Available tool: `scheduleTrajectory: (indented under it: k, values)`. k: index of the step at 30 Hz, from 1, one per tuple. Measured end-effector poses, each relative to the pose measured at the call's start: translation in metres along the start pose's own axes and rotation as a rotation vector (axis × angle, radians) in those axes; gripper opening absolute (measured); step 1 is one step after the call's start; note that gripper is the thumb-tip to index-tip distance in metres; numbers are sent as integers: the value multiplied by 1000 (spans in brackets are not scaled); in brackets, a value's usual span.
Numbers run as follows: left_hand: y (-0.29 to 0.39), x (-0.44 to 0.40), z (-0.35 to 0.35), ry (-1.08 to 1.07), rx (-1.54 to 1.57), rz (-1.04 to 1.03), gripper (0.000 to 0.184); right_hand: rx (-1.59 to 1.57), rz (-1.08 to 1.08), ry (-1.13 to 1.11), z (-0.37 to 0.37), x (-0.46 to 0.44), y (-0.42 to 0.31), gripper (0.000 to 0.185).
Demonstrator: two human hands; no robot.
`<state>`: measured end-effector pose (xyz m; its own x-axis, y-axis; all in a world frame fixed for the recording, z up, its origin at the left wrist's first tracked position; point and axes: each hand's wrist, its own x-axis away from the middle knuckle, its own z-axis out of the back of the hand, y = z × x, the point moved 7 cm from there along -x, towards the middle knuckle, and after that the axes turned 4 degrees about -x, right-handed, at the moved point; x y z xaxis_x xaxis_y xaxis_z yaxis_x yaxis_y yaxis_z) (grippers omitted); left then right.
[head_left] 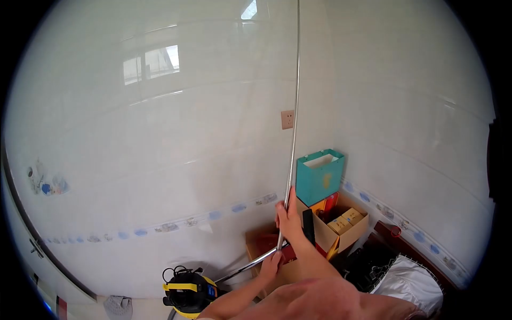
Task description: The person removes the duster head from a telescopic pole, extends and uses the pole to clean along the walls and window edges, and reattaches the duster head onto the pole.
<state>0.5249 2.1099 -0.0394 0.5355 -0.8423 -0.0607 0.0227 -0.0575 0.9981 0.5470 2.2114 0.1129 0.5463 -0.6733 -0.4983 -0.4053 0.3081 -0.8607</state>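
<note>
A long, thin metal pole (294,133) stands almost upright in front of me and runs out past the top of the view. My right hand (289,220) is wrapped round its lower part. Lower down, my left hand (271,265) is closed at the pole's bottom end, its fingers partly hidden. Another shiny metal tube (247,267) slants from beside my left hand down to a yellow and black vacuum cleaner (188,290) on the floor. Whether the tube and pole are joined, I cannot tell.
Behind my hands, a teal paper bag (320,178) stands by an open cardboard box (353,232) of small packages. White cloth (409,285) lies at lower right. A wall socket (287,119) is behind the pole. A grey cloth (118,308) and a door (40,250) are at left.
</note>
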Motion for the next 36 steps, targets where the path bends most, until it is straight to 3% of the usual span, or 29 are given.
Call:
scheduleTrajectory:
  k: [5, 8, 10, 16, 21, 28, 36]
  values:
    - [60, -77, -7, -64, 166, -37, 38, -35, 79, -37, 6, -89, -38, 64]
    - [101, -129, -23, -136, 283, -7, 41, -102, 268, -55, 20, -145, -61, 64]
    - [135, -149, -39, -237, 335, -62, 42, -129, 467, 52, 35, -167, -82, 63]
    - [251, -221, -64, -227, 237, -208, 46, -66, 367, -100, 53, -231, -133, 62]
    - [346, -277, -68, -145, 245, -339, 41, 20, 471, -102, 54, -325, -201, 64]
    - [468, -284, -59, -7, 112, -483, 38, 43, 536, -178, 29, -392, -296, 67]
    - [499, -252, 17, 215, 76, -561, 36, -64, 495, -259, -58, -401, -314, 71]
